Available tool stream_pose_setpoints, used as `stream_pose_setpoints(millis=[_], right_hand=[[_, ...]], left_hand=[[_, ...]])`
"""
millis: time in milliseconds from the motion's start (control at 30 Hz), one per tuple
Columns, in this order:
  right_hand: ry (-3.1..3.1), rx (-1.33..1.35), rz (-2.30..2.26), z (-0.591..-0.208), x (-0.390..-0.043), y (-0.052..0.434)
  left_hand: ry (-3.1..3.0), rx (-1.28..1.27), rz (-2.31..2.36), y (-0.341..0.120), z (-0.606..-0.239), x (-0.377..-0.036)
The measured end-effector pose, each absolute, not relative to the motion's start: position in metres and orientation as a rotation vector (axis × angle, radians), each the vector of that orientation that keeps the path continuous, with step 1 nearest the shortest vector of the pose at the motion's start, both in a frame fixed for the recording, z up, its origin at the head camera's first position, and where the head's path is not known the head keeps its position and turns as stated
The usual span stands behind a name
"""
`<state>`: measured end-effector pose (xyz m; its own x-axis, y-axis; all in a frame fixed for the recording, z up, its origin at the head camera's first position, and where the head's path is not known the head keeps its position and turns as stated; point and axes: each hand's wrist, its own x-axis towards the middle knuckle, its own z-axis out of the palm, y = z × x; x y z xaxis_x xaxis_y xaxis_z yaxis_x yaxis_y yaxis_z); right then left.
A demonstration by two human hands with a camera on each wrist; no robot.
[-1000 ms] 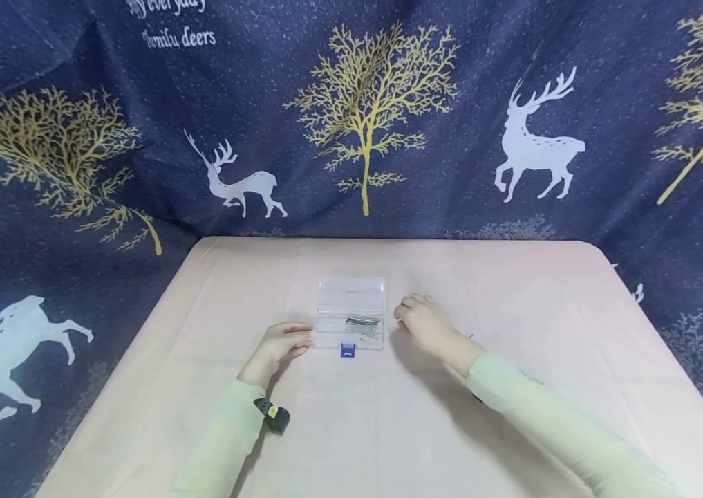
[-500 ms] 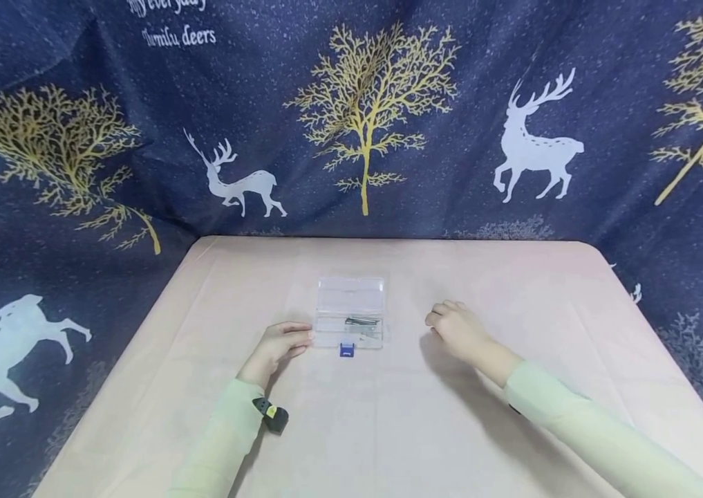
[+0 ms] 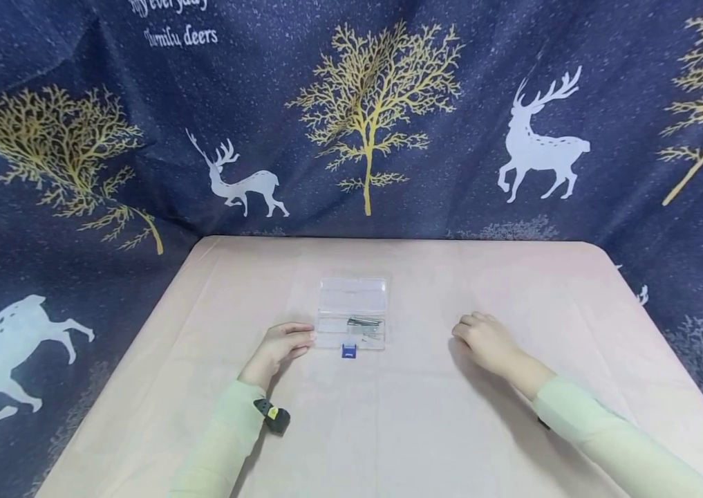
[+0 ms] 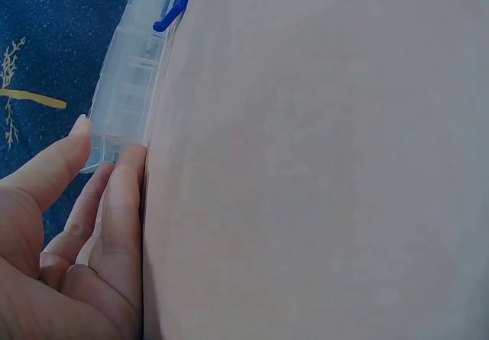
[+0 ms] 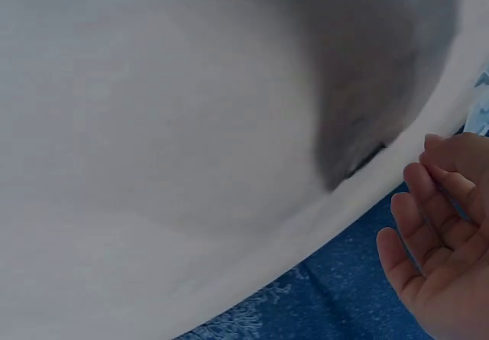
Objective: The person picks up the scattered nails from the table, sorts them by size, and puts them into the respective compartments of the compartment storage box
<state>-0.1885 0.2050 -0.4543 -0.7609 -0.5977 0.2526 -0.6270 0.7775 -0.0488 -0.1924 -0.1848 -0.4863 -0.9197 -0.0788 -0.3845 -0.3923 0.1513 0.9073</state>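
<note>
Behind the counter (image 3: 426, 429), a dark blue curtain (image 3: 637, 83) printed with white deer and golden trees is hanging on three sides, and it is carrying the only legible writing: a partly cropped line at top left reading "…ever" something, and beneath it "deers" after a word too blurred to make out. Nothing readable is showing on any other thing.

Across the pink-covered counter, the person's two arms in pale green sleeves are lying forward. Near the centre, a clear plastic storage box (image 3: 352, 312) with a small blue latch (image 3: 348, 351) on its near edge is sitting flat, with thin dark metal pieces showing inside; whether they are needles or bits cannot be told.

The left hand (image 3: 278, 347) is resting at the box's left end, thumb and straight fingers (image 4: 122, 202) touching its corner, steadying rather than gripping it. The right hand (image 3: 489, 340) is lying on the cloth well apart from the box, fingers loosely curled and holding nothing.

The work seems to be at a pause with the box braced. Working the blue latch would call for the free hand reaching in while the other is holding the light box from sliding.
</note>
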Motion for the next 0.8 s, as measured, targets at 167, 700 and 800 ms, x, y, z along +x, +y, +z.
stream_pose_setpoints(millis=[167, 700, 800], right_hand=[[-2.784, 0.930, 0.180, -0.458, -0.187, 0.210], [-2.821, 0.895, 0.147, -0.461, -0.192, 0.221], [-2.811, 0.895, 0.052, -0.461, -0.191, 0.221]], left_hand=[[2.176, -0.465, 1.852, -0.185, -0.486, -0.191], [2.176, -0.458, 1.845, -0.185, -0.488, -0.194], [2.172, -0.469, 1.846, -0.186, -0.489, -0.195]])
